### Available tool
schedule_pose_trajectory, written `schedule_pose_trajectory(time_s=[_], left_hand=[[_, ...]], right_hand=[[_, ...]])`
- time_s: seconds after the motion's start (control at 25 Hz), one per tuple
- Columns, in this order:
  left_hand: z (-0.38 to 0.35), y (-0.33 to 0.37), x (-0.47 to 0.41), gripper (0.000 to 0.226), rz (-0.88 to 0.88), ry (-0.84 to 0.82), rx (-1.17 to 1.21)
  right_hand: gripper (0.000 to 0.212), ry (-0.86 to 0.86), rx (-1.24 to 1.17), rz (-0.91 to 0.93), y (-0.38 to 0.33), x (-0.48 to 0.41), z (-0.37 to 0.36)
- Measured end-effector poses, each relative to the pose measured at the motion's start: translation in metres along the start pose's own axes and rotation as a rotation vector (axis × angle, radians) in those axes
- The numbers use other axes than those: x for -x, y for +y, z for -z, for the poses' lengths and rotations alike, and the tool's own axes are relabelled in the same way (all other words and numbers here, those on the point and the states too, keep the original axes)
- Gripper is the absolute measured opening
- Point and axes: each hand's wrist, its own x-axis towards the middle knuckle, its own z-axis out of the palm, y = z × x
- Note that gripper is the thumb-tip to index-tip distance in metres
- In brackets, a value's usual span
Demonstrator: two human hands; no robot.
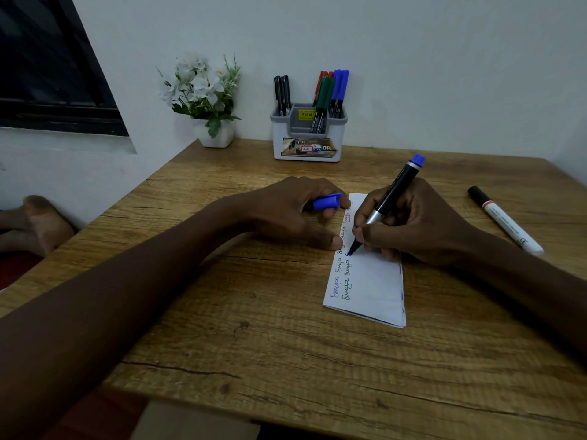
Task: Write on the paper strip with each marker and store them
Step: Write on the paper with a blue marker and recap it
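Observation:
A folded white paper strip (pixel 370 287) lies on the wooden table (pixel 254 328), with handwritten words in blue and green along its left side. My right hand (pixel 413 223) grips a blue marker (pixel 392 198), uncapped, whose tip touches the paper beside the green writing. My left hand (pixel 295 211) rests on the strip's left edge, thumb pressing the paper, and holds the blue cap (pixel 327 201) in its fingers. A white marker with a black cap (pixel 505 220) lies on the table to the right. A grey and white holder (pixel 308 134) at the back holds black, red, green and blue markers.
A white pot of artificial white flowers (pixel 206 100) stands at the back left of the table, by the wall. A dark window (pixel 47 65) is at the upper left. A bare foot (pixel 41 223) shows beyond the table's left edge.

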Motion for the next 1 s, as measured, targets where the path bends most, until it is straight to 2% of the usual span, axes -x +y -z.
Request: schedule_pose_trajectory(time_s=[0.08, 0.2, 0.4, 1.0], left_hand=[[0.0005, 0.0007, 0.0004, 0.06, -0.005, -0.005, -0.003], [0.0002, 0.0002, 0.0006, 0.041, -0.023, -0.009, 0.025], [-0.0012, -0.0026, 0.0003, 0.029, -0.04, 0.013, 0.049], [0.0003, 0.0042, 0.0017, 0.031, -0.036, -0.01, 0.007]], right_hand=[[0.004, 0.006, 0.002, 0.002, 0.0003, -0.0009, -0.0002], [0.003, 0.017, -0.006, -0.006, 0.0019, -0.0015, 0.0009], [0.002, 0.026, -0.009, -0.005, 0.002, -0.0017, 0.0001], [0.008, 0.062, -0.048, -0.049, -0.0015, -0.0023, -0.0019]])
